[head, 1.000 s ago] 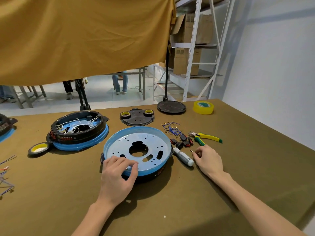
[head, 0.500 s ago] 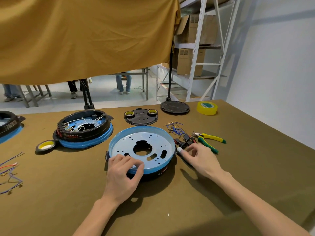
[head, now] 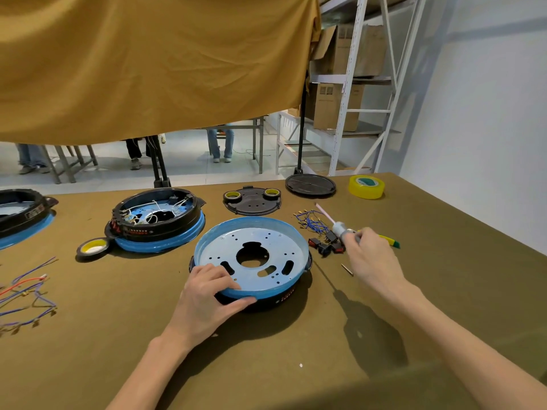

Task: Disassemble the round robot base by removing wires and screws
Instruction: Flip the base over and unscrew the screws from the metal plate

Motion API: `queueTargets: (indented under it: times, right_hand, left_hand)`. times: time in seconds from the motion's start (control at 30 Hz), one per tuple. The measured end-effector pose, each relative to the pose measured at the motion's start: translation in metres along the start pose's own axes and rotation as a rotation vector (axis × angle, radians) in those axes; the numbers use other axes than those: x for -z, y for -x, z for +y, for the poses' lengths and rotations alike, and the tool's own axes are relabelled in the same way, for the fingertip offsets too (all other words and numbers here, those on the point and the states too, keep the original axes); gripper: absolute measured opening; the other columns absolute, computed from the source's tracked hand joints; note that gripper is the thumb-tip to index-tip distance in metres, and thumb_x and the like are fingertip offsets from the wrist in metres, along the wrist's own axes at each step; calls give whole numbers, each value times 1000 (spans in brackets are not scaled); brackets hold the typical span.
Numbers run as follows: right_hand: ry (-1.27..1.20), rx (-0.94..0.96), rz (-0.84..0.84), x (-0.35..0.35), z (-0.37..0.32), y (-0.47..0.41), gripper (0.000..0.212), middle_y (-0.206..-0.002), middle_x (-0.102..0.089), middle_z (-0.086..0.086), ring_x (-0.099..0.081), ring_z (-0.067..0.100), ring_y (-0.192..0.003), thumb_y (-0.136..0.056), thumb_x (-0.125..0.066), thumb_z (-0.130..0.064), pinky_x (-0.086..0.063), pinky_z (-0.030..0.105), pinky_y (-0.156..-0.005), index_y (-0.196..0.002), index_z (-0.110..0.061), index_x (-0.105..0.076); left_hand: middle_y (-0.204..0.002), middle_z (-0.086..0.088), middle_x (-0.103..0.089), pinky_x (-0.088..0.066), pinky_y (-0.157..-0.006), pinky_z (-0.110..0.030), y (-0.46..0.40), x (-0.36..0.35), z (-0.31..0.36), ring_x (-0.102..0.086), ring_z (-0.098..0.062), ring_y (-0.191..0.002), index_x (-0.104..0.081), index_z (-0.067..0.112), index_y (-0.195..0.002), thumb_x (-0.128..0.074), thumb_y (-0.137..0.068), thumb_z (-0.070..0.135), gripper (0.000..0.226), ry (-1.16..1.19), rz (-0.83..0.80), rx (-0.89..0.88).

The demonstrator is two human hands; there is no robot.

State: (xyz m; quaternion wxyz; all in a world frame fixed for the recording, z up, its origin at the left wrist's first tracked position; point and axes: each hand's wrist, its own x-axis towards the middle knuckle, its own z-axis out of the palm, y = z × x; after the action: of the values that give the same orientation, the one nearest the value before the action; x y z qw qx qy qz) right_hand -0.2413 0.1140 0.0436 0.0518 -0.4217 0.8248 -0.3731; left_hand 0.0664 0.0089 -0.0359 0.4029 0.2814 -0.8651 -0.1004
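Note:
The round robot base [head: 251, 235] with its pale blue perforated plate lies in the middle of the brown table. My left hand [head: 207, 297] grips its near rim, fingers on the plate and thumb under the edge. My right hand [head: 371, 261] is raised to the right of the base and holds a white-handled screwdriver [head: 334, 224], blurred, with its shaft pointing up and away. A loose bit [head: 347, 269] lies on the table below that hand. Small black and red switches [head: 325, 247] and blue wires [head: 310, 221] sit just right of the base.
A second wired base [head: 157, 220] stands at the left, a third [head: 20, 214] at the far left edge. Black tape rolls [head: 93, 248], a black cover [head: 251, 199], a black disc [head: 310, 185], yellow tape [head: 366, 186], green-yellow pliers [head: 390, 241] and loose wires [head: 26, 294] surround the work.
My right hand took the screwdriver off the table beside the base and lifted it. My left hand stayed on the near rim of the base.

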Motion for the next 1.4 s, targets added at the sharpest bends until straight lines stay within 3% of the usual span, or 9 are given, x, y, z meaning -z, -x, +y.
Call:
queueTargets:
  times: [0.1,0.3,0.43,0.53,0.73,0.97,1.13,1.3,1.4]
  right_hand:
    - [-282,36,-123,2,-20,-3,25,-79,-67,-1,-56,16,-65,-101,-44,-39,-41,34,-58,-103,-17,-54]
    - [-27,412,-413,-33,-32,16,38,-72,-49,-4,-42,9,-66,-99,-50,-50,-31,25,-63,-80,-17,-53]
    - [42,670,-386,-35,-39,11,42,-95,-56,-7,-46,10,-96,-82,-64,-68,-35,25,-84,-88,-27,-59]
    - [-36,674,-427,-34,-52,5,46,-117,-50,-9,-43,12,-113,-71,-82,-59,-41,31,-96,-97,-28,-60]
    - [-181,798,-267,-35,-79,-5,46,-123,-48,-12,-47,10,-119,-70,-89,-47,-44,30,-101,-96,-22,-60]
    - [-317,700,-371,-8,-118,-33,54,-105,-59,-6,-60,11,-93,-71,-89,-47,-55,32,-79,-110,-21,-63]
    - [-379,621,-473,7,-132,-47,39,-83,-63,14,-63,34,-80,-72,-87,-43,-54,53,-84,-80,-16,-61]
    - [-446,293,-437,3,-120,-50,47,-83,-62,4,-62,16,-78,-65,-93,-41,-54,40,-79,-88,-16,-62]
    - [-518,175,-375,0,-118,-47,46,-77,-63,1,-62,14,-74,-65,-94,-38,-51,32,-71,-86,-14,-62]
  left_hand:
    - [-86,16,-61,-43,-88,-33,0,-6,6,-53,-8,-84,-70,24,-81,-69,-75,75,52,-36,-22,-50]
    - [-77,22,-54,-40,-84,-30,-5,5,0,-49,-5,-84,-57,32,-71,-81,-68,63,39,73,-3,21]
    - [-79,16,-61,-38,-86,-31,-11,21,-6,-53,-5,-89,-63,30,-74,-85,-67,61,38,139,174,118]
    - [-82,10,-63,-43,-82,-33,-21,36,-7,-54,-7,-89,-66,25,-73,-85,-66,55,36,214,264,226]
    - [-79,7,-64,-49,-66,-33,-36,60,-13,-59,-16,-80,-69,27,-77,-88,-66,60,40,366,258,327]
    - [-90,2,-78,-61,-66,-28,-80,77,-8,-75,-16,-85,-77,34,-90,-83,-61,63,41,632,243,473]
    - [-101,-5,-79,-62,-85,-43,-111,71,-5,-75,-28,-98,-79,29,-103,-85,-71,59,44,784,106,561]
    - [-110,5,-69,-53,-88,-25,-129,53,12,-63,-5,-99,-71,25,-115,-70,-96,37,22,496,402,567]
    - [-101,10,-64,-52,-80,-21,-112,37,41,-61,-5,-92,-65,32,-100,-66,-98,25,7,400,581,445]
